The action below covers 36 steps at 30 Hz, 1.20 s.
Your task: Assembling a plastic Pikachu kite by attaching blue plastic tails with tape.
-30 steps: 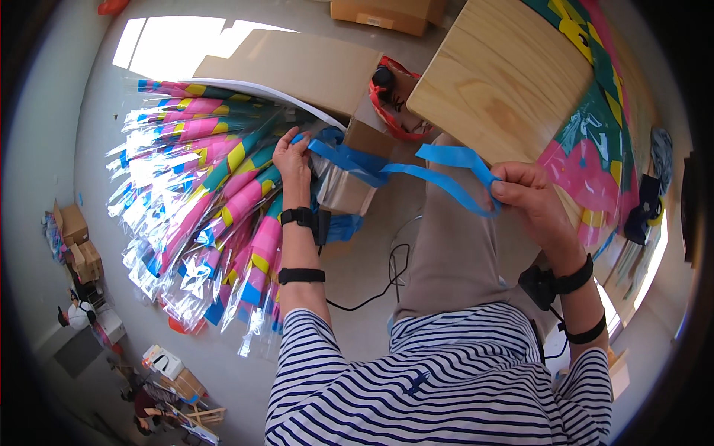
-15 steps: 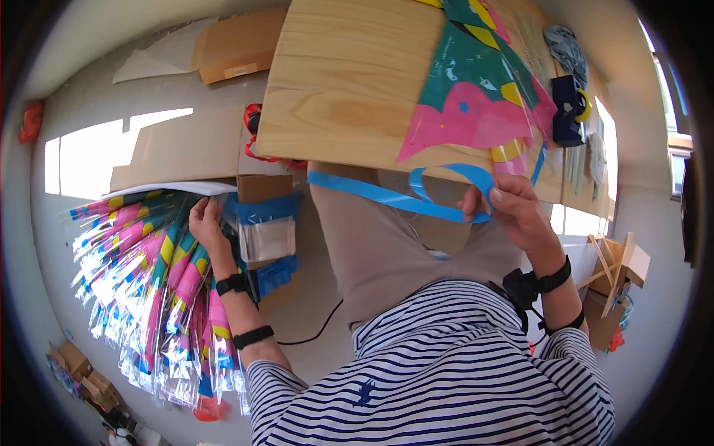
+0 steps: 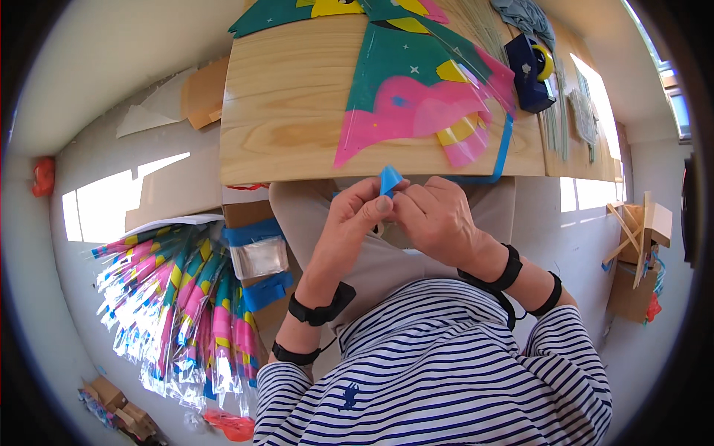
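My left hand (image 3: 355,217) and my right hand (image 3: 440,221) meet over my lap, just off the near table edge. Both are closed on a blue ribbon (image 3: 390,180), which sticks up folded between the fingertips. Another length of blue ribbon (image 3: 503,152) runs from the tabletop over the edge, to the right of my hands. Beyond them lies a flat green, pink and yellow printed sheet (image 3: 416,104) with a pointed corner, on the wooden table (image 3: 282,97). How far the ribbon passes inside my fingers is hidden.
A dark blue tape dispenser (image 3: 526,70) and thin pale sticks (image 3: 554,130) are at the table's right. To my left fan out several rolled colourful pieces in transparent wrappers (image 3: 178,312), beside a box holding transparent bags (image 3: 259,258). A wooden frame (image 3: 641,238) stands far right.
My left hand has moved from the wrapped bundle to my right hand, and now pinches the blue ribbon too. The ribbon's open loop is gathered into a small fold. My view has shifted right.
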### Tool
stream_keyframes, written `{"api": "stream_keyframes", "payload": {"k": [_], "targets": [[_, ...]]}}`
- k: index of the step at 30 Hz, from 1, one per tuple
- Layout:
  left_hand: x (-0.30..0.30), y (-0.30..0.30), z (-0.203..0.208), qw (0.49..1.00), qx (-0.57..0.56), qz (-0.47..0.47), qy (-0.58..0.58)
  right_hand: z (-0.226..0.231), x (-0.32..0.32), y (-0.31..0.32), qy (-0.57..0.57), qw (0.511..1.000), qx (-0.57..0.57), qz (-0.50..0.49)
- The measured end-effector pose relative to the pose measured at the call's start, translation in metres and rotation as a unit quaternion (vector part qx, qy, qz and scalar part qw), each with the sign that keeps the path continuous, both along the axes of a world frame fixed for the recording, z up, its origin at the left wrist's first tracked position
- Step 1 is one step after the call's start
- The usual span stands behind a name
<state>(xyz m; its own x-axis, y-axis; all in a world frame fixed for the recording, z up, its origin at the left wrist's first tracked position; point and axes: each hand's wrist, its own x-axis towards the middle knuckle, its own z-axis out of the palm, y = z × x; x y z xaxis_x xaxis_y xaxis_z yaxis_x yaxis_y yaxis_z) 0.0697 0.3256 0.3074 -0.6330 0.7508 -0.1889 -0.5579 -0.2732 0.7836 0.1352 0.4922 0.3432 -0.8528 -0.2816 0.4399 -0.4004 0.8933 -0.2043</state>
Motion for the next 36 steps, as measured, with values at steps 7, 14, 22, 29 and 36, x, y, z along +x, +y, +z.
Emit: {"api": "stream_keyframes", "payload": {"k": [7,14,22,29,36], "targets": [[0.012,0.038,0.006,0.996,0.029,0.059,-0.066,-0.003,0.029,0.023,-0.071,0.938,-0.330,-0.076],[0.011,0.059,0.014,0.994,-0.011,0.083,-0.075,-0.015,0.050,0.055,-0.007,0.952,-0.294,-0.086],[-0.004,0.062,-0.005,0.994,0.011,0.056,-0.088,-0.019,0.058,0.062,-0.034,0.969,-0.232,-0.073],[0.010,0.052,-0.006,0.989,-0.103,0.014,-0.108,-0.045,0.010,0.049,-0.294,0.597,-0.744,-0.062],[0.014,0.020,-0.030,0.980,-0.138,-0.053,-0.134,-0.075,-0.014,0.033,-0.390,0.552,-0.735,-0.054]]}}
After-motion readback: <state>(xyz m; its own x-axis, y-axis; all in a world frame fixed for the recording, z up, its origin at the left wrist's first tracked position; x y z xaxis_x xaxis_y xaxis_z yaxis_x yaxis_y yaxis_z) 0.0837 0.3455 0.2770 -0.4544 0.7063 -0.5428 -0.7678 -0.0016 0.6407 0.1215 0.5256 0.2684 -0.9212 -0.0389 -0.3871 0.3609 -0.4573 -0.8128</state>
